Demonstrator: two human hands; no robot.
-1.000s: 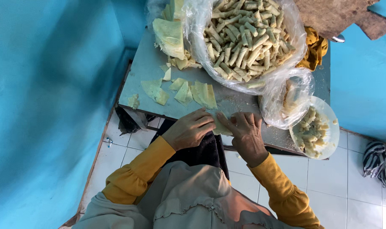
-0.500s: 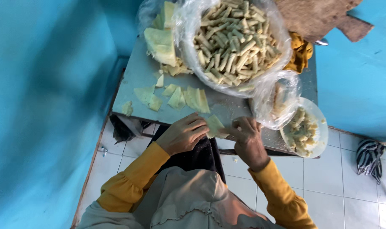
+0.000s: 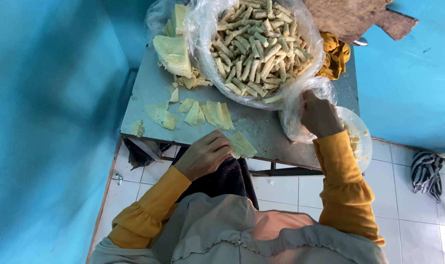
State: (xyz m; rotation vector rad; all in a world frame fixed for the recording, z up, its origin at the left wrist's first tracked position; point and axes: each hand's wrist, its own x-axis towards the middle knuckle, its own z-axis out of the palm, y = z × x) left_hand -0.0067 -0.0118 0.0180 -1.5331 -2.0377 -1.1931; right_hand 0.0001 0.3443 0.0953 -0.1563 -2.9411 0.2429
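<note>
Seen from above, we are working at a small grey table [image 3: 149, 93]. The right hand [image 3: 321, 115], which a moment ago was meeting the left at the table's near edge, is now reaching into a small clear plastic bag [image 3: 295, 120] beside a white plate [image 3: 362, 142]; whether its fingers are closing on anything we cannot tell. The left hand [image 3: 205, 154] is pinching 1 pale wrapper sheet [image 3: 243, 145] flat at the near edge, so that sheet is waiting, unfilled. More cut wrapper pieces [image 3: 207, 113] are lying mid-table, and a large bag of rolled sticks [image 3: 256, 46] is sitting behind. Blue walls [image 3: 46, 122] and white floor tiles [image 3: 408, 225] are surrounding us.
</note>
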